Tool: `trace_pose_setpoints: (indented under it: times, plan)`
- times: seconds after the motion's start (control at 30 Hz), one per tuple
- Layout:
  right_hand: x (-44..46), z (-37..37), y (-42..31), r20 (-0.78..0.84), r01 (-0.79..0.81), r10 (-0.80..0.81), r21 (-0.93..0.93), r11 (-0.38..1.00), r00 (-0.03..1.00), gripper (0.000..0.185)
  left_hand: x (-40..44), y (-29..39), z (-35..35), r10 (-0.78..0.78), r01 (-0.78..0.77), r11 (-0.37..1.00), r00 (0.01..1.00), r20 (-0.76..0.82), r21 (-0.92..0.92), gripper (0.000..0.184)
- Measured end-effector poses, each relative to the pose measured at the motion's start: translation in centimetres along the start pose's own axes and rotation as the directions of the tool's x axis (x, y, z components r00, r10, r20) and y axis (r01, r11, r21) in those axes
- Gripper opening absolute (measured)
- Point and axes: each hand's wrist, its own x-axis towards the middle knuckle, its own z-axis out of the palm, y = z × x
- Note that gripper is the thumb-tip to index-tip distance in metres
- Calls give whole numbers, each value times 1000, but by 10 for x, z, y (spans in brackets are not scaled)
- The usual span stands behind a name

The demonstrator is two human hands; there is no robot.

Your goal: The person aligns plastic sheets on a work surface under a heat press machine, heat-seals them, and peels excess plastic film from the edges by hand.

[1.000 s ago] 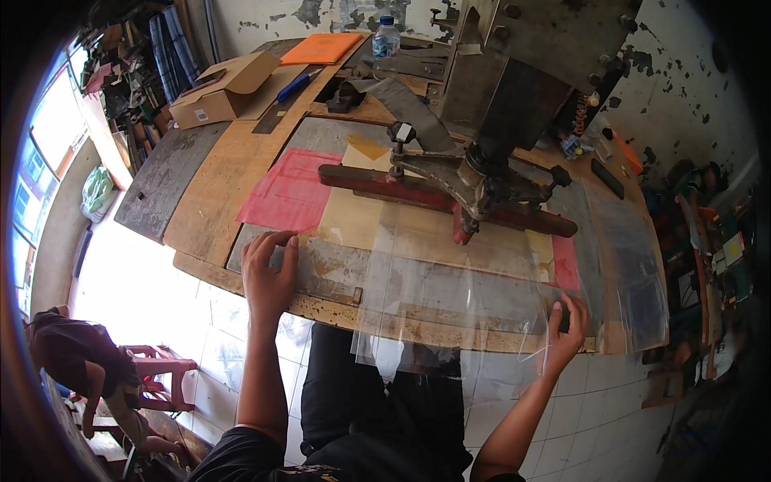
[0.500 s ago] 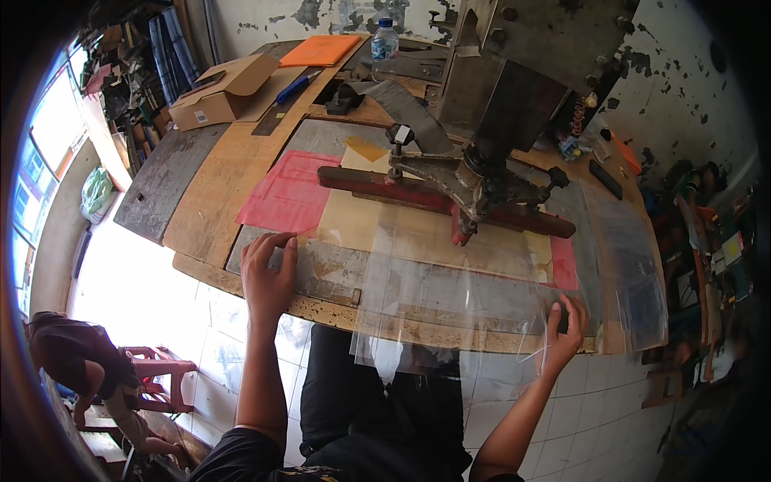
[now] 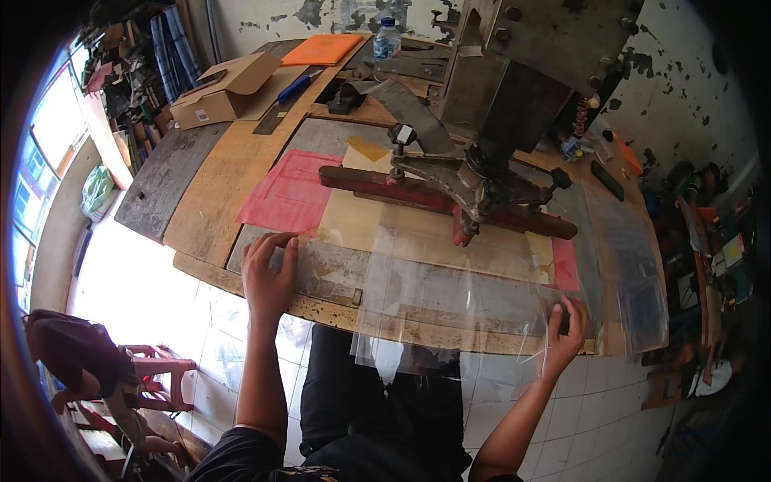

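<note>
My left hand [image 3: 270,271] rests on the front of the worktable, fingers bent and thumb apart, with nothing in it. Just past its fingertips lies a pink sheet [image 3: 281,193]. My right hand [image 3: 568,337] is at the table's front edge, beside the right side of a clear plastic sheet [image 3: 450,309]; its thumb and fingers are apart. The plastic hangs over the front edge above my lap. Its far part lies under the red pressing bar [image 3: 385,185] of a metal press [image 3: 514,104], over a cream-coloured sheet [image 3: 345,217].
More clear plastic [image 3: 634,273] hangs over the table's right side. Toward the back are a cardboard box [image 3: 213,96], a blue-handled cutter [image 3: 295,87], an orange folder [image 3: 323,50] and a water bottle [image 3: 387,48]. Another person [image 3: 80,353] bends near a red stool [image 3: 165,377] at lower left.
My hands, the plastic sheet and the press bar stay practically still. The person at lower left has shifted posture slightly, with an arm moved.
</note>
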Motion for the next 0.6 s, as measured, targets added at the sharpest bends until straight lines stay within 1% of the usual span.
trace_pose_setpoints:
  times: [0.17, 0.6]
  plan:
    - [0, 0, -2, -2, -8, 8, 3, 1000, 1000, 18, 0, 1, 0, -16, 16, 1000, 1000, 5, 8, 17]
    - [0, -1, 0, -5, 18, -18, -4, 1000, 1000, 18, 0, 0, -1, 3, -3, 1000, 1000, 12, 2, 17]
